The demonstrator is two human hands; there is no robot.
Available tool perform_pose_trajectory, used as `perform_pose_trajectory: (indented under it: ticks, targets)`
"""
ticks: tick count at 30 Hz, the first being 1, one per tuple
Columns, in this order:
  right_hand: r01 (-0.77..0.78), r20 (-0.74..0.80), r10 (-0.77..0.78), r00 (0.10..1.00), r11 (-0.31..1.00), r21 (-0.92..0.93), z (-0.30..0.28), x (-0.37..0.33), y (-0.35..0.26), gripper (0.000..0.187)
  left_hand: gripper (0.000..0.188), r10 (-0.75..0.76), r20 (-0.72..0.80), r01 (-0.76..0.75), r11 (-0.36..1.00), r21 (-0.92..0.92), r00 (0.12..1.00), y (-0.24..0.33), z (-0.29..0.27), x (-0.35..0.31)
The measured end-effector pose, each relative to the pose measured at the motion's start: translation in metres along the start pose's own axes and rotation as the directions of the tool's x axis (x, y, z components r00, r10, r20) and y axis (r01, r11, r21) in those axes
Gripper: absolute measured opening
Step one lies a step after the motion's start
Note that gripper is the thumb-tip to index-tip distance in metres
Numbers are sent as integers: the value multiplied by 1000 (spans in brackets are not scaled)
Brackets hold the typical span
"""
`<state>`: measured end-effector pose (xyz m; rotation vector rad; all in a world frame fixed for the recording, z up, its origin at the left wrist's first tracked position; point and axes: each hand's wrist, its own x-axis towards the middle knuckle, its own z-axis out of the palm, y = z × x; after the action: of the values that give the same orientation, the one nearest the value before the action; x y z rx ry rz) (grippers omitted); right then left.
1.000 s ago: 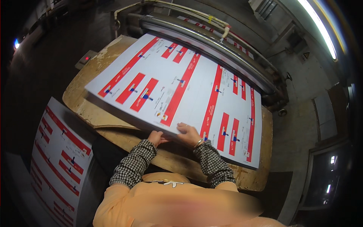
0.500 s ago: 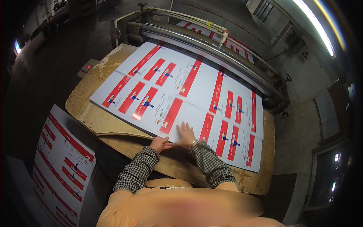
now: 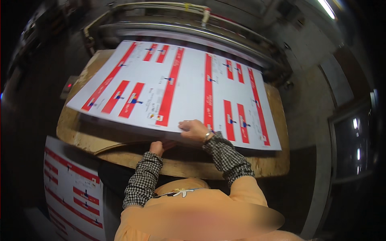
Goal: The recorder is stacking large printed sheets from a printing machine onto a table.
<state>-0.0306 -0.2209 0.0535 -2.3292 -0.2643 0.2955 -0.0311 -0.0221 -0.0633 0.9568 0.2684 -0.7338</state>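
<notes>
A large white printed sheet with red bands and small blue marks lies across the worn wooden table, its near edge raised off the wood. My right hand grips that near edge close to the middle, fingers curled over the top face. Below the edge and a little to the left is my left hand; its fingers reach into the shadow beneath the sheet and are partly hidden. Checked sleeves cover both forearms. The sheet's far edge lies close to the metal rollers of a machine.
Behind the table stands the roller machine with a pale pipe frame. Similar printed sheets lie low at the left. A small box with a red light sits by the table's left side. A dark glazed panel is at the right.
My right hand has gone from lying flat on the sheets to gripping the near edge, now raised. My left hand has moved left and down, under the edge. The view has shifted.
</notes>
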Motion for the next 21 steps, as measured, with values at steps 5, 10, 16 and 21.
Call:
perform_pose_trajectory:
  ticks: [5, 10, 16, 21]
  targets:
    - [8, -67, -14, 998, 996, -91, 34, -1, 46, 34, 32, -13, -27, 13, 1000, -3, 1000, 5, 7, 5]
    - [-121, -107, 109, 988, 986, -113, 40, 35, 80, 34, 38, -56, 4, 56, 998, 20, 998, 5, 7, 3]
    - [-390, -166, 373, 913, 917, -83, 26, 59, 55, 55, 37, -35, -39, 36, 999, 20, 999, 9, 11, -2]
    - [13, 72, 34, 997, 823, -568, 60, -2, 29, 79, 33, 3, 20, -3, 1000, 6, 1000, 7, 6, -1]
